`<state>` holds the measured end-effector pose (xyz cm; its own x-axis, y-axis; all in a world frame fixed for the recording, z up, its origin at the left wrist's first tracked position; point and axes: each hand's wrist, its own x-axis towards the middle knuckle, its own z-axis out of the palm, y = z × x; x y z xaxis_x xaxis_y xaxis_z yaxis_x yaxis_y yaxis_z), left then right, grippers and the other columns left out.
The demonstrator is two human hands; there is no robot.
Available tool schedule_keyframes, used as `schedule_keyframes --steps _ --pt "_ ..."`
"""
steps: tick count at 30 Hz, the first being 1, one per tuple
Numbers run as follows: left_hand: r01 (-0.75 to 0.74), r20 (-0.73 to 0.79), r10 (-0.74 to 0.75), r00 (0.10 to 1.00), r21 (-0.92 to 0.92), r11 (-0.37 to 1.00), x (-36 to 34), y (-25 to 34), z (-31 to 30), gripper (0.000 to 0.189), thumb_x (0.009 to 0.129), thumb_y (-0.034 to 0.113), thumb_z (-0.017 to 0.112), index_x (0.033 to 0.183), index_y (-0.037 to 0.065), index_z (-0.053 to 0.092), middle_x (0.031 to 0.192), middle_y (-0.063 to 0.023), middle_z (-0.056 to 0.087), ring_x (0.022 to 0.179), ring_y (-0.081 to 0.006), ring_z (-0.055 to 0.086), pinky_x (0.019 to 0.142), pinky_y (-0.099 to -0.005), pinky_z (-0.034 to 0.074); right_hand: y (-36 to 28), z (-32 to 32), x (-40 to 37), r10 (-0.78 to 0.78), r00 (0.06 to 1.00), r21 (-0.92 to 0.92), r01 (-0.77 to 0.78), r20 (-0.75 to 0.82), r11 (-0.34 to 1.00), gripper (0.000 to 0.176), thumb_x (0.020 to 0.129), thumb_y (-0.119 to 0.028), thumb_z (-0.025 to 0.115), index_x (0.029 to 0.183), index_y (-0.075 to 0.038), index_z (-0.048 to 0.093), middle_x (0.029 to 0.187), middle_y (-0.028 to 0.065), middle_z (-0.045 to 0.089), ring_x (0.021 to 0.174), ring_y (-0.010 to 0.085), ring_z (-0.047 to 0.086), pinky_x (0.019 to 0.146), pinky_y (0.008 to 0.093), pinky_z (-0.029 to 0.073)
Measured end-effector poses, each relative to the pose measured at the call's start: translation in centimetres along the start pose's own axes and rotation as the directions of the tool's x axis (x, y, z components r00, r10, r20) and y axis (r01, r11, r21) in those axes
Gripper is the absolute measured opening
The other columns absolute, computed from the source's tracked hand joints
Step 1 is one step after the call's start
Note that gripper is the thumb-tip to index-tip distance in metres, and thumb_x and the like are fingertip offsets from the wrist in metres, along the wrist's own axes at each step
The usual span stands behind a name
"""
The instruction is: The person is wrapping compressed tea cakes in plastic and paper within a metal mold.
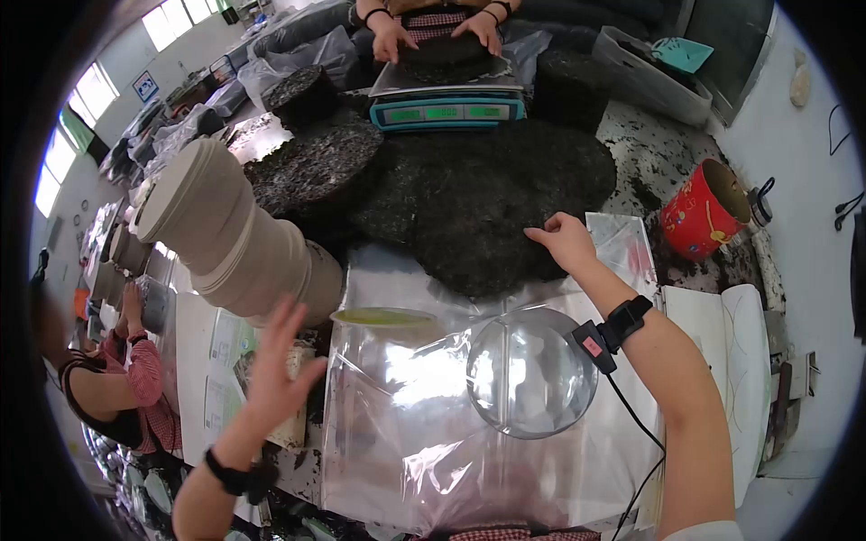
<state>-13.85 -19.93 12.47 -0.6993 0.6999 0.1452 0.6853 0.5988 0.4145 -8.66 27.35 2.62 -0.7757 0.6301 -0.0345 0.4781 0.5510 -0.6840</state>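
- The right hand (564, 242) lies on the near edge of a dark round cake (487, 239) with its fingers loosely bent. Whether it grips the cake cannot be told.
- That cake is the front one of a heap of dark cakes in the middle of the table, just beyond the clear bags (406, 406).
- The left hand (280, 361) is raised and wide open with its fingers spread. It holds nothing.
- It hangs over printed papers (221, 361), near a leaning stack (225, 230) of pale discs.
- A clear dome (532, 371) rests on the bags, under the right forearm.
- Behind the heap stands a scale (446, 110), and a co-worker's hands (392, 38) press a cake on it.
- A red can (704, 209) stands to the right, well apart from the hands.
- Another person (117, 383) sits at the left.
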Motion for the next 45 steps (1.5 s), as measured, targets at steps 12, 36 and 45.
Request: schedule_keyframes --steps 12,36,45 --pt "-0.289 0.175 0.268 0.947 0.106 0.952 4.6 1.5 14.4 0.055 0.084 0.031 0.071 0.134 0.016 0.055 0.150 -0.0145 0.041 0.142 -0.0321 0.036 0.119 -0.0542 0.019 -2.9 -3.1 -3.5 -0.279 0.956 -0.104 0.270 -0.092 0.957 0.039 0.083 -0.032 0.075 0.107 -0.004 0.064 0.101 0.0125 0.067 0.087 0.0227 0.066 0.078 0.0359 0.053" --pt "0.494 0.254 -0.429 0.867 -0.556 0.668 15.9 -5.7 14.8 0.029 0.084 0.018 0.077 0.096 -0.006 0.070 0.085 -0.0116 0.070 0.081 -0.0165 0.067 0.076 -0.0287 0.050 -2.1 -1.2 -2.6 0.054 0.953 0.933 -0.302 0.297 0.197 0.024 0.094 -0.025 0.067 0.110 -0.007 0.064 0.103 0.0022 0.068 0.096 0.0145 0.064 0.085 0.0326 0.050" --pt "-0.653 -0.309 0.585 0.750 -0.202 0.730 0.7 15.4 9.8 0.030 0.073 0.003 0.070 0.103 0.003 0.074 0.112 -0.0128 0.071 0.108 -0.0292 0.067 0.090 -0.0336 0.055 2.5 -9.2 -7.0 -0.023 0.970 0.966 -0.239 0.242 0.095 0.031 0.097 -0.024 0.062 0.120 -0.003 0.062 0.119 0.0069 0.069 0.110 0.0176 0.063 0.100 0.0350 0.047"
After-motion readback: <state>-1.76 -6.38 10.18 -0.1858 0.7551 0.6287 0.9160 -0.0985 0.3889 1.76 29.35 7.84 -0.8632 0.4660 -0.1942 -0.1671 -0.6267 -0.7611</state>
